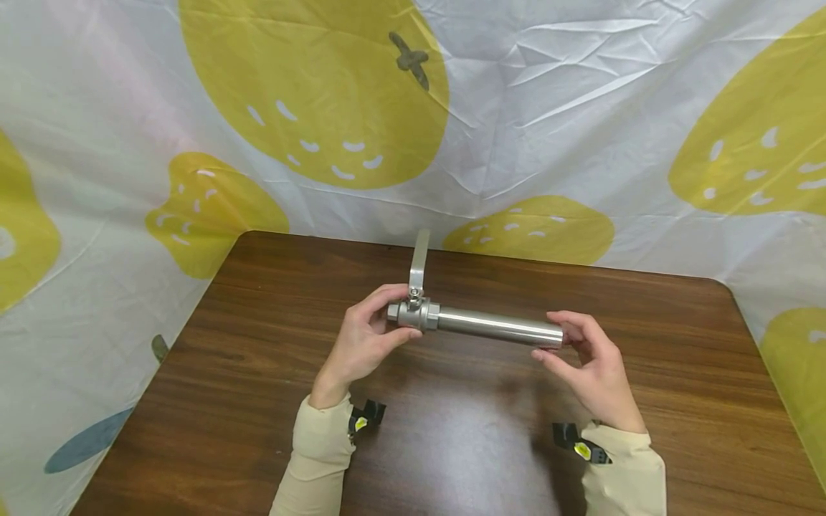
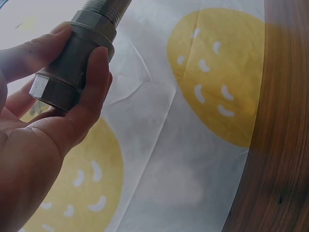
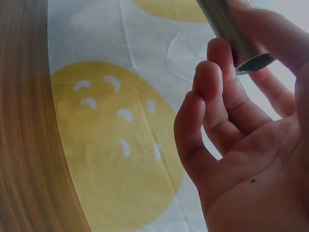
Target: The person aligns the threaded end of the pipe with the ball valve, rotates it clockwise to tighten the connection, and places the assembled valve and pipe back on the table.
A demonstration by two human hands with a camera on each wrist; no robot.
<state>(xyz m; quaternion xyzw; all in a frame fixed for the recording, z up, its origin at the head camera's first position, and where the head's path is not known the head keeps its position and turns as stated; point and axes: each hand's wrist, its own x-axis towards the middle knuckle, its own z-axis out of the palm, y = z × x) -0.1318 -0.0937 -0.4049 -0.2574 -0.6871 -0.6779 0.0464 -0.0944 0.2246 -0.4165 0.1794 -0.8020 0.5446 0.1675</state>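
A steel ball valve with a flat lever handle pointing up and away is joined to a straight metal pipe. The left hand grips the valve body, thumb below and fingers above. In the left wrist view, threads show between the valve's hex end and the pipe. At the pipe's far end, the right hand pinches it between thumb and fingers. The right wrist view shows the pipe's end between the thumb and fingertips. Both pieces are held above the table, nearly level.
A brown wood-grain table lies under the hands. Behind and beside it hangs a white cloth printed with yellow fruit shapes. Each wrist wears a small black camera mount, one on the left and one on the right.
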